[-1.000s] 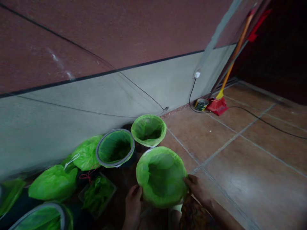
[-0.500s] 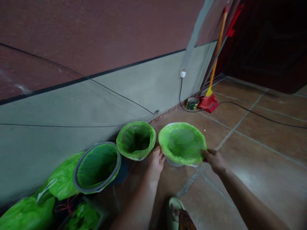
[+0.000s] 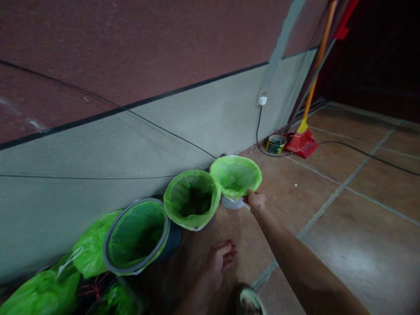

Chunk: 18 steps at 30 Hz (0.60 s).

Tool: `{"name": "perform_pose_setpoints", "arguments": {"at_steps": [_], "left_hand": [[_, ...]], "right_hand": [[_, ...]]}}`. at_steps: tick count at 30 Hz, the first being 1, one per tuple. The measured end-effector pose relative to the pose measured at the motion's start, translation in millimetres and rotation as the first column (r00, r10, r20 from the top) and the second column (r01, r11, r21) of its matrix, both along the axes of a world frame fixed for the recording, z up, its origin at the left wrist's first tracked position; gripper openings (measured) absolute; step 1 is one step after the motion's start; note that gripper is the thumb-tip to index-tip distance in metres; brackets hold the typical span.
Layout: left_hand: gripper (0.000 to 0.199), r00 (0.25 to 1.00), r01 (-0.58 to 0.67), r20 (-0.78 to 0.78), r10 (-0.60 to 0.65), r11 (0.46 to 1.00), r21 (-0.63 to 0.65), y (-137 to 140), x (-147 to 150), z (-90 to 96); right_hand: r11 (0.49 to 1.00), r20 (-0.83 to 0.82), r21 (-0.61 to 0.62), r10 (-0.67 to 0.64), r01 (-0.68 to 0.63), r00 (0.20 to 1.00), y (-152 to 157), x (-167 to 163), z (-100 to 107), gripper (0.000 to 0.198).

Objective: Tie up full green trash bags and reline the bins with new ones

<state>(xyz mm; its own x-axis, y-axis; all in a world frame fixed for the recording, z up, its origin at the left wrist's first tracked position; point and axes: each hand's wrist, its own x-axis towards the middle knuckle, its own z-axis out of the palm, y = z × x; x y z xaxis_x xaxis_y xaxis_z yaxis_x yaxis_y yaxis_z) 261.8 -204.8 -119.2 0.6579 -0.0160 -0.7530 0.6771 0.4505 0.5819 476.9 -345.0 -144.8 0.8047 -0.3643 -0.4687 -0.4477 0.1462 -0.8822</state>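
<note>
A white bin lined with a green bag stands against the wall at the end of a row. My right hand pinches its near rim, fingers closed on the bag-covered edge. Left of it, almost touching, is a second green-lined bin. Further left comes a bin with a grey rim ring over its green liner. My left hand hangs over the floor in front of the bins, fingers loosely curled but apart, holding nothing.
Full green bags lie at the lower left by the wall. A broom with a red dustpan and a dark green tin stand near the corner. A black cable runs across the tiled floor.
The rightmost bin has moved back and left, against the wall beside the second bin, with my right hand on it. My left hand has come away from it, down toward me.
</note>
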Motion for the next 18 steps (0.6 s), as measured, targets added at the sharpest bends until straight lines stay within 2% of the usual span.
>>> {"name": "perform_pose_setpoints", "arguments": {"at_steps": [2, 5, 8, 12, 15, 16, 18], "left_hand": [[0.038, 0.999, 0.043, 0.000, -0.043, 0.997, 0.069, 16.0, -17.7, 7.0], [0.040, 0.997, 0.069, 0.008, -0.071, 0.983, 0.173, 47.7, -40.9, 29.6], [0.039, 0.997, 0.062, 0.030, -0.073, 0.962, 0.267, 85.4, -61.9, 60.9], [0.030, 0.996, 0.042, 0.053, -0.072, 0.903, 0.428, 136.6, -93.5, 101.3], [0.024, 0.997, -0.053, 0.082, 0.013, 0.861, 0.505, 178.4, -131.0, 123.3], [0.023, 0.993, -0.101, 0.109, 0.052, 0.850, 0.517, 193.8, -147.7, 128.6], [0.022, 0.978, -0.209, 0.132, 0.163, 0.821, 0.531, 225.2, -187.3, 136.5]], "right_hand": [[0.998, -0.010, 0.065, -0.011, 0.011, 1.000, -4.5, -12.3, 5.5, 0.022], [0.993, -0.029, 0.118, 0.008, -0.004, 1.000, -13.2, -46.7, 9.7, 0.040], [0.989, -0.097, 0.107, 0.117, -0.107, 0.988, -12.5, -95.3, 4.2, 0.046], [0.953, -0.187, 0.058, 0.303, -0.297, 0.935, 10.3, -160.2, -0.8, 0.042], [0.870, -0.209, 0.063, 0.490, -0.489, 0.846, 38.9, -196.6, 11.2, 0.030], [0.818, -0.212, 0.065, 0.571, -0.572, 0.793, 50.2, -205.5, 17.4, 0.027], [0.673, -0.220, 0.049, 0.728, -0.738, 0.649, 75.8, -218.9, 30.6, 0.025]]}}
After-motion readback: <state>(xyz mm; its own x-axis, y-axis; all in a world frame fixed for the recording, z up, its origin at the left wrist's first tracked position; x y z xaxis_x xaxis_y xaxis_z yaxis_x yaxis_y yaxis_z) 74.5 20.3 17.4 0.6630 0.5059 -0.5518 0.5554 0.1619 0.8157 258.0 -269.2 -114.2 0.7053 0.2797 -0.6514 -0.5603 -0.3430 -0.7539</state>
